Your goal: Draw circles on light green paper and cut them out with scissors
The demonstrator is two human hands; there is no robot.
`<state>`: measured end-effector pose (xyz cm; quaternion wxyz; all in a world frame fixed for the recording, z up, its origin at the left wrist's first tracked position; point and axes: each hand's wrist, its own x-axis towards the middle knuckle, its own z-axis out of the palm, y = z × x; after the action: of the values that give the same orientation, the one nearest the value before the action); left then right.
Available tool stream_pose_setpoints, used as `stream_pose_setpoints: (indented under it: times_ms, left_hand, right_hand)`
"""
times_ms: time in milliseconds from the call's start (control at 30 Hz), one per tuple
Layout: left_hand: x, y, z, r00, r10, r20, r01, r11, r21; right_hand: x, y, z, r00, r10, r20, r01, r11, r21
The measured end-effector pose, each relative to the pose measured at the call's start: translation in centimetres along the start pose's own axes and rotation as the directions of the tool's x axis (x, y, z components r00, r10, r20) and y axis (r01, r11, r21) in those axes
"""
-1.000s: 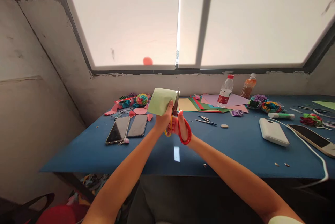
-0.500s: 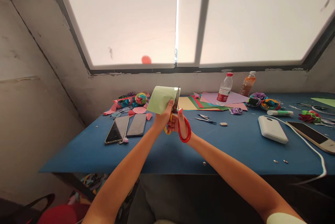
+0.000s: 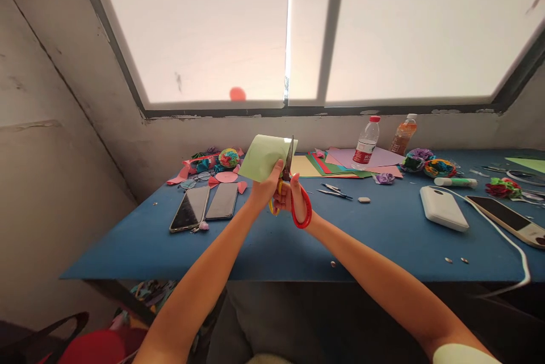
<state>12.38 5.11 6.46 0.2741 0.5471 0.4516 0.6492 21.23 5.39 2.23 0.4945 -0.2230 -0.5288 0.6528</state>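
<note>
A pale green sheet of paper (image 3: 263,155), bent over in a curve, is held up above the desk. My left hand (image 3: 268,187) pinches its lower right part, thumb on top. In my right hand (image 3: 298,203) is a pair of scissors (image 3: 289,160), blades pointing up at the paper's right side. A yellow handle loop shows under my fingers. Around the base of my right hand runs a red loop; whether it belongs to the scissors I cannot tell. Where the blades meet the paper is partly hidden.
Two phones (image 3: 190,209) lie left, near pink paper pieces (image 3: 226,177) and a paper flower ball (image 3: 229,158). Coloured sheets (image 3: 304,166) and two bottles (image 3: 366,145) stand behind. To the right are compasses (image 3: 335,192), an eraser (image 3: 364,200), a glue stick (image 3: 455,182) and a white power bank (image 3: 443,209).
The paper, scissors and both hands have shifted very slightly up and to the right in view. Both grips stay the same.
</note>
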Motion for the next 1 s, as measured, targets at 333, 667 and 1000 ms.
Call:
stream_pose_setpoints:
  times_ms: [333, 667, 1000]
  left_hand:
    - [0.6, -0.5, -0.1, 0.999, -0.044, 0.025, 0.045, 0.998, -0.044]
    - [0.5, 0.4, -0.5, 0.992, -0.118, 0.044, 0.118, 0.993, -0.011]
    - [0.6, 0.8, -0.8, 0.991, -0.098, 0.089, 0.096, 0.995, 0.021]
  right_hand:
    - [0.0, 0.1, -0.2, 1.0, -0.006, 0.014, 0.006, 1.0, 0.0]
    - [0.0, 0.0, -0.1, 1.0, -0.003, -0.015, 0.003, 1.0, -0.025]
    - [0.2, -0.4, -0.2, 1.0, 0.016, -0.014, -0.017, 1.0, -0.018]
